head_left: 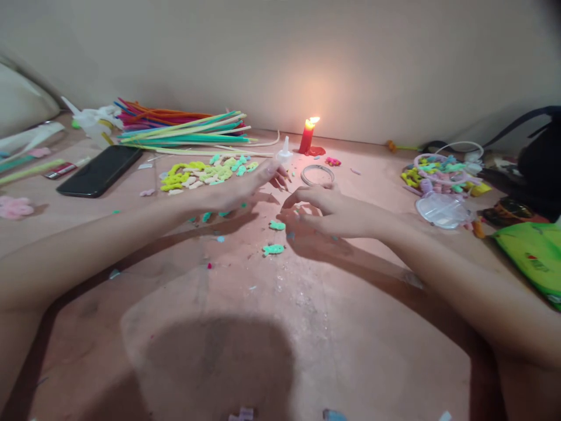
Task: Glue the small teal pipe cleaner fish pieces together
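Observation:
My left hand [252,186] hovers over the pink surface with its fingers partly spread, the fingertips close to a small white glue bottle [284,153]. My right hand [322,209] is curled in a pinch just to the right of it; what it pinches is too small to make out. Two small green fuzzy pieces [276,225] lie right under and in front of the hands. A thin ring [317,173] lies flat just beyond the right hand. The two hands nearly touch.
A lit red candle [307,135] stands by the wall. A bundle of coloured pipe cleaners [184,131], a heap of yellow and green fuzzy shapes [205,172] and a black phone [100,171] lie at left. A clear tray [442,210] and green packet [532,257] lie at right.

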A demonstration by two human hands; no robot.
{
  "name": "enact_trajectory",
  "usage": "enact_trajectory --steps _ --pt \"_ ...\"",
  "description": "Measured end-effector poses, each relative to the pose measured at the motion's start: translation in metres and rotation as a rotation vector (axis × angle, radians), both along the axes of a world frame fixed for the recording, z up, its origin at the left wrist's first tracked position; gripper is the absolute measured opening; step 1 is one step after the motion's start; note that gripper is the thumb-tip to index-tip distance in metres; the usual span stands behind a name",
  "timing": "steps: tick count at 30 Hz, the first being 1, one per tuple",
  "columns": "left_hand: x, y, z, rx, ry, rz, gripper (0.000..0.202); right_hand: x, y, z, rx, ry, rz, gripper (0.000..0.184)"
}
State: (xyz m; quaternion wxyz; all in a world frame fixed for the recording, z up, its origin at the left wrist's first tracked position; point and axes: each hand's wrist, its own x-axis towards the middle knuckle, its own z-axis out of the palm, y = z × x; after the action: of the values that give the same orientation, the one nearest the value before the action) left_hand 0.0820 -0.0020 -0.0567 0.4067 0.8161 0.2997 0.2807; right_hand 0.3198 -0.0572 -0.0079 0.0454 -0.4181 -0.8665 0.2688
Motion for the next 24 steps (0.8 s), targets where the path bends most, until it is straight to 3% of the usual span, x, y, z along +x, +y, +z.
enact_trajectory --steps 4,10,13,17,21,24 --pt "-0.008 -0.002 0.007 0.046 0.022 -0.072 0.072 -0.005 0.002 -0.01 0.064 0.081 -0.073 0.03" --pt "0.0 0.016 -0.012 -0.03 -0.164 0.0 0.078 -0.034 0.011 -0.031 0.079 0.142 -0.069 0.024" --pt "0.002 0.019 -0.01 -0.045 -0.222 -0.002 0.077 -0.048 0.021 -0.03 0.045 0.138 -0.083 0.018" --pt "-0.008 0.011 0.025 0.123 -0.18 0.093 0.063 -0.047 0.033 -0.017 0.127 0.062 -0.136 0.018" --pt "-0.03 0.003 0.069 0.242 0.067 0.39 0.034 -0.034 0.033 0.003 0.15 -0.044 -0.177 0.042" --pt "-0.053 0.01 0.084 0.385 0.228 0.598 0.037 -0.027 0.029 0.015 0.147 -0.125 -0.223 0.048"
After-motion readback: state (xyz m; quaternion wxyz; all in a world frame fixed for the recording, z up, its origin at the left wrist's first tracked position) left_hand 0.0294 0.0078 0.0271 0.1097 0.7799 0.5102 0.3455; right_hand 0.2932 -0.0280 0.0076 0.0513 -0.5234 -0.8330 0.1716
